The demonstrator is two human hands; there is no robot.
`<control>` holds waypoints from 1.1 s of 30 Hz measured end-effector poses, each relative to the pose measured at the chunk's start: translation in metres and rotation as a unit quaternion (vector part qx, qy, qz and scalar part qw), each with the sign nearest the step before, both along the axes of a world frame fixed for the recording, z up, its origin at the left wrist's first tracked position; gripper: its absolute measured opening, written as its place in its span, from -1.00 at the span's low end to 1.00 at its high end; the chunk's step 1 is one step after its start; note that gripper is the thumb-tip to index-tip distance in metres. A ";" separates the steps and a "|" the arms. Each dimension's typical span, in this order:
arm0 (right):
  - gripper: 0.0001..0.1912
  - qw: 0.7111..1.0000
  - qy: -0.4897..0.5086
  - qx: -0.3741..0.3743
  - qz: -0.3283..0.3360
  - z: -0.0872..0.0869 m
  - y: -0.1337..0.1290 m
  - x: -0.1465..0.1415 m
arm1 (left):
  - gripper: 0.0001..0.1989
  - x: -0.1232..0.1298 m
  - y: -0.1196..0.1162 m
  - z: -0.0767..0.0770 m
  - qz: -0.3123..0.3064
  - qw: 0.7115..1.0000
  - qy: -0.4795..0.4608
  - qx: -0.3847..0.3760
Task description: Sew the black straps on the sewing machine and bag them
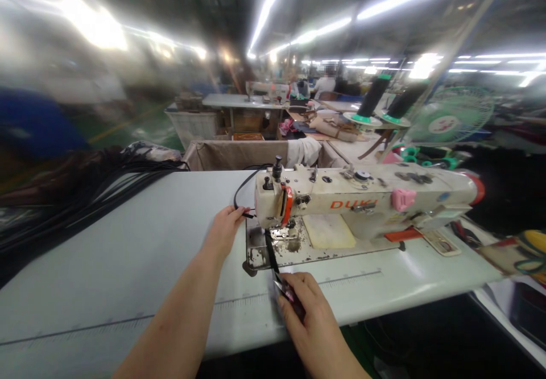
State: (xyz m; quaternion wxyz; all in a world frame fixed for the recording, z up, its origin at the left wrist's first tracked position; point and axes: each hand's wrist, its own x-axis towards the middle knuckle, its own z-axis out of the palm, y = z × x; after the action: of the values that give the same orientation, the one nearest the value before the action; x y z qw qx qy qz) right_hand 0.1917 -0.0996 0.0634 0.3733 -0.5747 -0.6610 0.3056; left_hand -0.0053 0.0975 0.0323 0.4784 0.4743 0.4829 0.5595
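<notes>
Black strap point(272, 252) runs from under the presser foot point(279, 234) of a white DUKI sewing machine point(354, 194) down toward us, and in the head view we see its lower end gathered in our right hand point(309, 316). The fingers curl closed there, pinching the strap together with a small shiny pink piece point(285, 288). Our left hand point(222, 232) reaches to the side of the machine's head, its fingertips drawn together at a black cord point(241, 194) that loops down from above; we cannot tell whether they pinch it or only touch it. The strap lies straight between foot and right hand, probably because that grip keeps it taut and lined up under the needle. The machine sits in a long pale table point(106, 265) with a measuring strip point(341, 282) along its front, likely placed there so lengths can be read at a glance. A bundle of black cords point(140, 177) lies at the table's far left, apparently within easy reach. Beyond the machine stand a canvas bin point(239, 155), thread cones point(372, 97) on their stand and a green-caged fan point(447, 114), while a person point(325, 85) sits far off near another sewing machine point(268, 90).
</notes>
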 end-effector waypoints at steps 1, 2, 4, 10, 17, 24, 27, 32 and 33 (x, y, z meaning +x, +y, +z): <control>-0.70 1.000 0.012 0.008 -0.001 0.002 0.001 -0.002 | -0.70 -0.003 -0.006 0.001 0.004 1.000 -0.024 -0.008; -0.71 1.000 0.023 0.013 0.000 0.004 0.003 -0.004 | -0.69 -0.007 -0.012 0.003 0.009 0.999 -0.046 -0.019; -0.72 0.999 0.044 0.012 0.011 0.007 0.006 -0.009 | -0.65 -0.014 -0.025 0.006 0.023 0.996 -0.079 -0.039; -0.58 0.981 0.134 -0.116 0.078 0.005 0.020 -0.028 | -0.55 -0.031 -0.069 0.008 0.077 0.987 -0.132 -0.051; -0.41 0.918 0.278 -0.247 0.135 -0.007 0.040 -0.052 | -0.63 -0.047 -0.120 0.004 0.117 0.987 -0.108 -0.023; -0.34 0.894 0.330 -0.281 0.113 -0.018 0.058 -0.078 | -0.66 -0.059 -0.157 0.001 0.129 0.990 -0.054 -0.025; -0.34 0.892 0.328 -0.284 0.124 -0.015 0.063 -0.087 | -0.68 -0.063 -0.167 0.000 0.130 0.990 -0.041 -0.020; -0.38 0.894 0.308 -0.287 0.152 -0.005 0.066 -0.095 | -0.68 -0.067 -0.179 0.002 0.141 0.989 -0.033 -0.014; -0.39 0.897 0.301 -0.284 0.157 -0.005 0.066 -0.096 | -0.68 -0.068 -0.181 0.002 0.141 0.989 -0.031 -0.015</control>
State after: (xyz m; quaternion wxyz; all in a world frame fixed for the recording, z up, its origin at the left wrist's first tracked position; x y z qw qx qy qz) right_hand 0.0958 -0.0337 0.0589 0.3225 -0.4259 -0.4838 0.6933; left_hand -0.0733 -0.0834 0.0347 0.4160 0.3770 0.5382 0.6286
